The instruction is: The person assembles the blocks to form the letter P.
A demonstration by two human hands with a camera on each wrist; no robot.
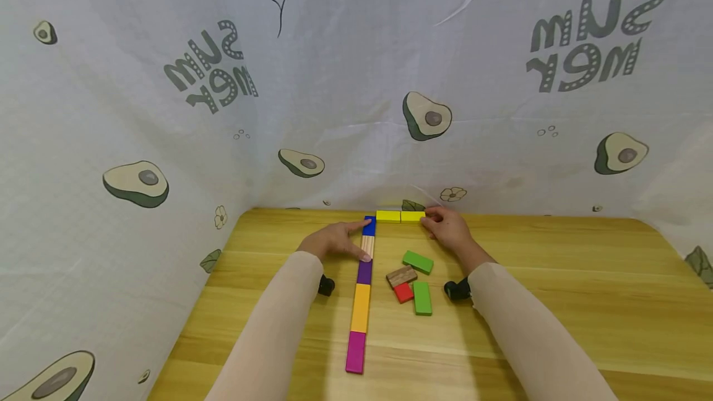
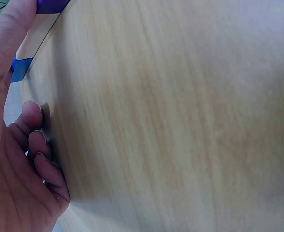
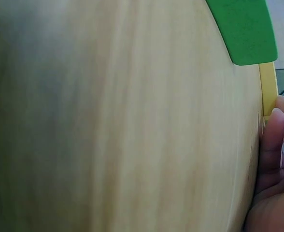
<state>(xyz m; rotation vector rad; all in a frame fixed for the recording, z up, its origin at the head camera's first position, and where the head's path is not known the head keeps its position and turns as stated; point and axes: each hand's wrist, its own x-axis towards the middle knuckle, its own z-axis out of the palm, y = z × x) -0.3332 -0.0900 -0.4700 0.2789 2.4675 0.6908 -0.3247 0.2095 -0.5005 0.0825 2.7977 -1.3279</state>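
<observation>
- My right hand (image 1: 452, 229): thumb and finger pinching the end of the right yellow block (image 1: 413, 216).
- My left hand (image 1: 336, 240): thumb and forefinger spread, tips on striped block (image 1: 367, 245) and blue block (image 1: 369, 230).
- Left yellow block (image 1: 388, 216): between hands, end to end with its twin.
- Also between, nearer me: green blocks (image 1: 422, 298), brown block (image 1: 401, 276), red block (image 1: 403, 293).
- From left thumb toward me, on counter (image 1: 401, 351): purple block (image 1: 364, 273), orange block (image 1: 361, 308), magenta block (image 1: 355, 353).

yellow block (image 1: 413, 216), avocado-patterned pale sheet (image 1: 356, 60)

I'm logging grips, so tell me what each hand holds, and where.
The right hand appears to pinch the right-hand yellow block by its right end. The left hand grips nothing; it only touches the long column of blocks.
</observation>
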